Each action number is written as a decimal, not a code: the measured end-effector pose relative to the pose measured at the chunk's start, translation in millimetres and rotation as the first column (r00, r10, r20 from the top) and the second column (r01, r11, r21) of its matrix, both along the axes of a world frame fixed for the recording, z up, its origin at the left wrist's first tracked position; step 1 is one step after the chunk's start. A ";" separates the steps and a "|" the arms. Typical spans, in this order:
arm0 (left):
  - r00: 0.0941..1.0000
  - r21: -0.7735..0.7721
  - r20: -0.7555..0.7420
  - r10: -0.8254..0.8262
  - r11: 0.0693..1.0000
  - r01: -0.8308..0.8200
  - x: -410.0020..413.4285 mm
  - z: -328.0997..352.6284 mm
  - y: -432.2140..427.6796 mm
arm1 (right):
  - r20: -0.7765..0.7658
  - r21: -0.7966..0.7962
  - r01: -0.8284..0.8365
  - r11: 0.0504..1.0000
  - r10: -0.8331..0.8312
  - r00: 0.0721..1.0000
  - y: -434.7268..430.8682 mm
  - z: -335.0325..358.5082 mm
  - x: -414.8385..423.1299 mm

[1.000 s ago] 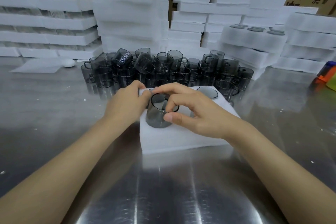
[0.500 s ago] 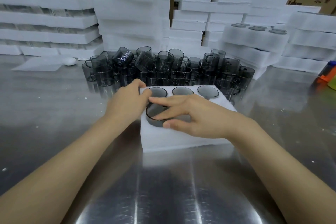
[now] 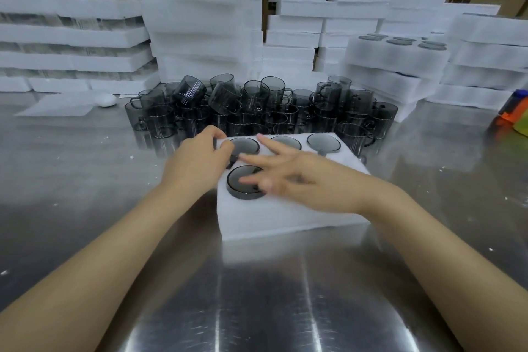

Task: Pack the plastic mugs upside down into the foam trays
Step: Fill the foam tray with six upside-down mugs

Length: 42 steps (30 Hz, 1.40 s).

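A white foam tray [image 3: 285, 217] lies on the brushed steel tabletop [image 3: 257, 294]. Four smoky grey translucent plastic mugs sit upside down in its round holes, showing only flat circular bases and dark rims. Three fill the far row [image 3: 323, 142]. The front-left mug [image 3: 238, 190] sits nearest the person, its base slightly proud of the foam.

The left hand [image 3: 197, 163] holds the tray's far-left corner, its fingers curled onto the foam beside the back-left mug. The right hand [image 3: 308, 180] is spread over the tray, its fingers [image 3: 274, 146] straight, wide apart and blurred. They lie above the front-left mug's base, but contact cannot be told.

Just behind the tray stands a heap of loose grey handled mugs [image 3: 257, 106], some upright and some tilted. Behind them rise stacks of white foam trays [image 3: 197, 23].
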State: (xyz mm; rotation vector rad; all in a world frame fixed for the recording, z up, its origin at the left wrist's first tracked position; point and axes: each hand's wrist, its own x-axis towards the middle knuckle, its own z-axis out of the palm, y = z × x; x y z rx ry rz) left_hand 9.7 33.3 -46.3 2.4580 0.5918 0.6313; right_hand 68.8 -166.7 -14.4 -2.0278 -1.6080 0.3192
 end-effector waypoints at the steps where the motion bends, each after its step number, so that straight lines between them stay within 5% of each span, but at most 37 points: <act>1: 1.000 0.004 -0.005 -0.001 1.000 0.001 0.2 -0.3 0.3 | -0.073 0.098 0.080 0.992 -0.073 0.995 -2.0 2.0 5.8; 3: 1.000 0.014 -0.010 -0.002 1.000 0.002 0.6 -0.4 0.8 | 0.004 0.264 0.320 0.910 -0.332 0.943 -11.1 5.8 26.2; 6: 1.000 0.022 -0.012 -0.003 1.000 0.003 0.3 -0.6 1.5 | 0.185 0.251 0.681 0.688 -0.725 0.664 -33.3 6.8 61.7; 8: 1.000 0.022 -0.012 -0.004 1.000 0.005 -0.1 -0.4 1.5 | 0.266 0.104 0.807 0.582 -0.798 0.541 -47.5 -0.7 80.2; 11: 1.000 0.027 -0.008 -0.006 1.000 0.006 -0.4 -0.4 0.7 | 0.285 -0.034 0.855 0.518 -0.815 0.505 -55.4 -9.8 91.6; 21: 1.000 0.033 -0.008 -0.016 0.999 0.017 -0.6 0.0 1.1 | 0.274 -0.012 0.846 0.534 -0.812 0.516 -54.2 -19.0 91.8; 26: 1.000 0.053 -0.004 -0.027 0.998 0.028 -2.0 0.2 0.2 | 0.194 0.302 0.829 0.470 -0.882 0.429 -52.3 -8.0 87.1; 31: 0.999 0.077 -0.028 -0.017 0.997 0.019 -1.1 -0.5 2.1 | 0.168 0.637 0.540 0.551 -0.782 0.600 -33.0 5.3 58.2; 36: 0.999 0.075 -0.032 -0.012 0.997 0.015 -0.2 -1.7 2.2 | 0.394 0.581 0.352 0.734 -0.632 0.668 -14.4 -0.2 24.9; 42: 1.000 0.061 -0.010 -0.007 0.998 0.008 1.2 -2.9 3.1 | 0.460 0.559 0.318 0.766 -0.605 0.650 -16.0 1.1 22.7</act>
